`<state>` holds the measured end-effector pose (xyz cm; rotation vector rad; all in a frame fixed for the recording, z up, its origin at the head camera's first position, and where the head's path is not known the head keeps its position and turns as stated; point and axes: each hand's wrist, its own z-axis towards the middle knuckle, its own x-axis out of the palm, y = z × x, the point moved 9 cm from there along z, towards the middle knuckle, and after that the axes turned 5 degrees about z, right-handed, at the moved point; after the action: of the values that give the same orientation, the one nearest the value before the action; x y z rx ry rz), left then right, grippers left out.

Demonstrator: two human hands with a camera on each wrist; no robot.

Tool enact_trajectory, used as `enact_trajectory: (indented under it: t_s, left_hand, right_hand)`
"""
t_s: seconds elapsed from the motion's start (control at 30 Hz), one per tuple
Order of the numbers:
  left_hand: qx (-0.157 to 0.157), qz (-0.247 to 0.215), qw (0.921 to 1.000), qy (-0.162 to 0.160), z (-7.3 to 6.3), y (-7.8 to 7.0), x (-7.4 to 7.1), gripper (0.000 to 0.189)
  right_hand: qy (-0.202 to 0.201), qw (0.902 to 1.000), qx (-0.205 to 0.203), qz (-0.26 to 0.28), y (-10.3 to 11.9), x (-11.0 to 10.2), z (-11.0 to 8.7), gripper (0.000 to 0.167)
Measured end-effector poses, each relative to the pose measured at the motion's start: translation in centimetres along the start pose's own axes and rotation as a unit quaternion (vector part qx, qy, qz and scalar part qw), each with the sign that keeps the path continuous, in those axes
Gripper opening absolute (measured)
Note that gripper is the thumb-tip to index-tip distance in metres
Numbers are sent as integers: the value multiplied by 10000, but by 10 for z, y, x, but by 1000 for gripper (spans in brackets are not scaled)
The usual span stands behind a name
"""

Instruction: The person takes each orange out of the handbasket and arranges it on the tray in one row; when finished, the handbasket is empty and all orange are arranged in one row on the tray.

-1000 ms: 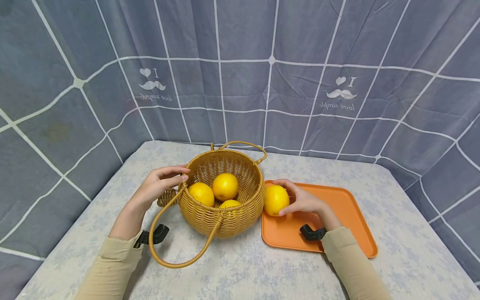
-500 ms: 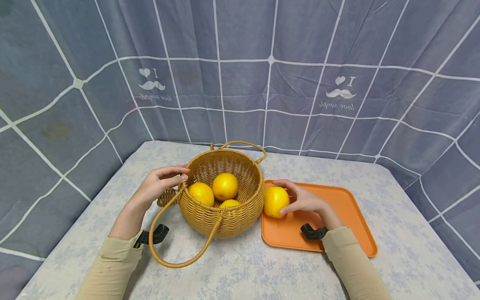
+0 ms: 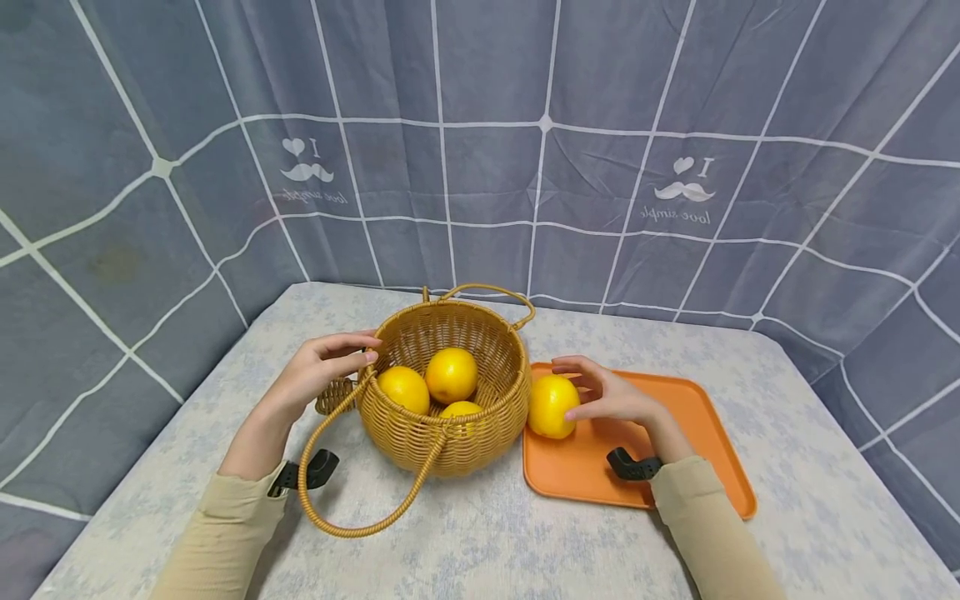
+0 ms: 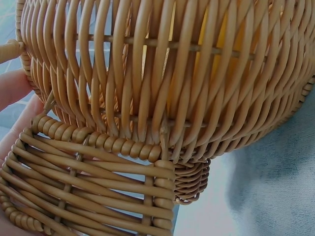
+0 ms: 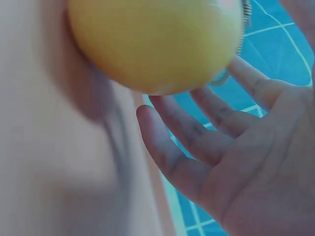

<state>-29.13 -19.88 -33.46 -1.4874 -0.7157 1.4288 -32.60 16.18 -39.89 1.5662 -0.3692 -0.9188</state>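
Observation:
A wicker basket (image 3: 442, 450) stands mid-table, holding several yellow-orange oranges, including one orange (image 3: 452, 375) at its middle. My left hand (image 3: 318, 371) holds the basket's left rim with thumb and fingertips; in the left wrist view, fingers (image 4: 12, 88) show beside the weave. Another orange (image 3: 552, 407) sits at the left edge of an orange tray (image 3: 675, 400), close against the basket. My right hand (image 3: 607, 396) is just right of that orange, fingers spread loosely, thumb tip at its side. In the right wrist view, extended fingers (image 5: 189, 130) lie at the orange's surface without wrapping it.
One basket handle (image 3: 360, 529) hangs down in front, beside the left forearm; the other handle (image 3: 487, 287) stands up at the back. A pale patterned cloth (image 3: 480, 542) covers the table. A grey-blue checked curtain (image 3: 487, 167) closes off the back and sides.
My right hand has loosened around the orange on the tray and shifted slightly right. The orange stays beside the basket. My left hand has not moved from the rim.

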Motion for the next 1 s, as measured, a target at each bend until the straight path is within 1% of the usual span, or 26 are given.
enact_trajectory:
  t_s: [0.13, 0.3, 0.43, 0.57, 0.7, 0.8, 0.9, 1.0]
  left_hand:
    - [2, -11, 10000, 8, 0, 1, 1, 43]
    - [4, 2, 10000, 6, -1, 2, 0, 42]
    - [-1, -20, 10000, 15, -1, 2, -1, 42]
    - [-1, -62, 10000, 11, 0, 2, -1, 43]
    - [-1, -71, 10000, 18, 0, 2, 0, 43]
    - [3, -73, 10000, 26, 0, 1, 0, 42]
    - [7, -76, 10000, 21, 0, 1, 0, 42]
    - [10, -66, 10000, 16, 0, 0, 0, 43]
  right_hand:
    - [-61, 9999, -109, 100, 11, -6, -3, 73]
    - [-177, 9997, -154, 21, 27, -17, 0, 65]
    - [-174, 9993, -318, -136, 48, -22, 7, 62]
    - [-137, 9982, -476, -324, 73, -23, 18, 59]
    - [30, 9972, -617, -429, 103, -17, 32, 58]
    - [258, 9959, -717, -482, 126, -10, 46, 57]
    - [515, 9947, -719, -528, 144, 0, 61, 55]
    - [756, 9938, -626, -526, 158, 12, 77, 54]
